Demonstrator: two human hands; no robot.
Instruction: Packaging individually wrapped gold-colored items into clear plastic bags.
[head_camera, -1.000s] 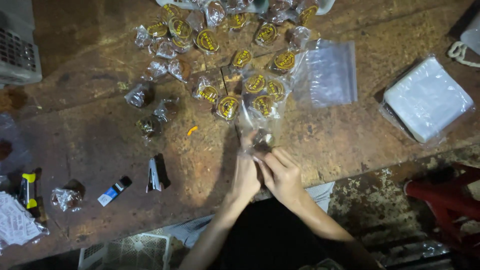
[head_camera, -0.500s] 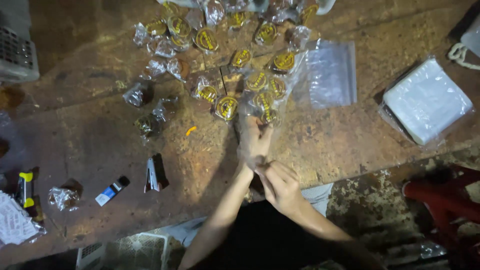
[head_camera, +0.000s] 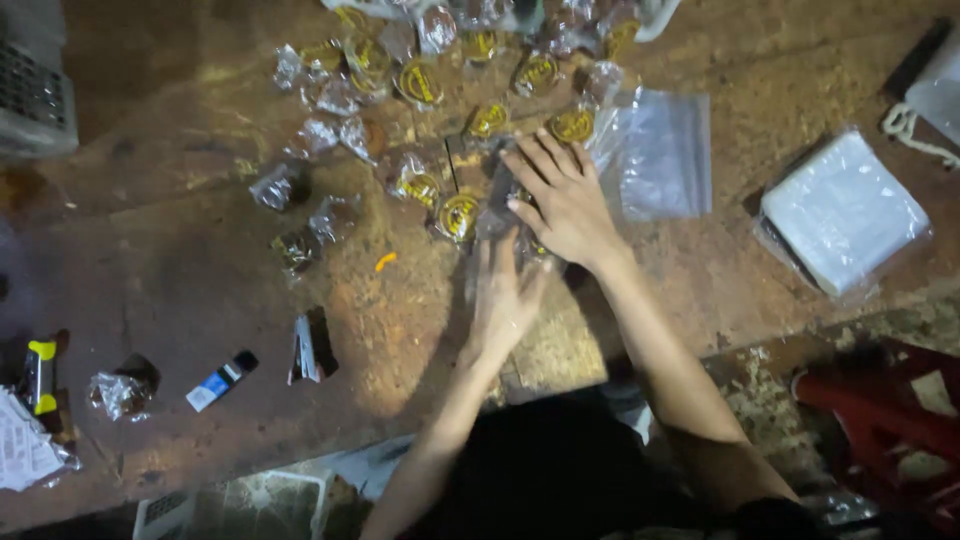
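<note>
2 hands are working at a worn wooden table (head_camera: 150, 250): the right hand (head_camera: 565, 200) is lying flat, fingers spread, pressing small wrapped packets (head_camera: 460, 215), while the left hand (head_camera: 505, 295) is resting open, fingers straight, just below them.

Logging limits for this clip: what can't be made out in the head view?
- Right hand: covers the small clear packets beneath; any grip is hidden.
- Left hand: motion-blurred; its fingers unclear.
- Top packets: cut off by the frame edge.
- Grey crate: cropped at left.
</note>
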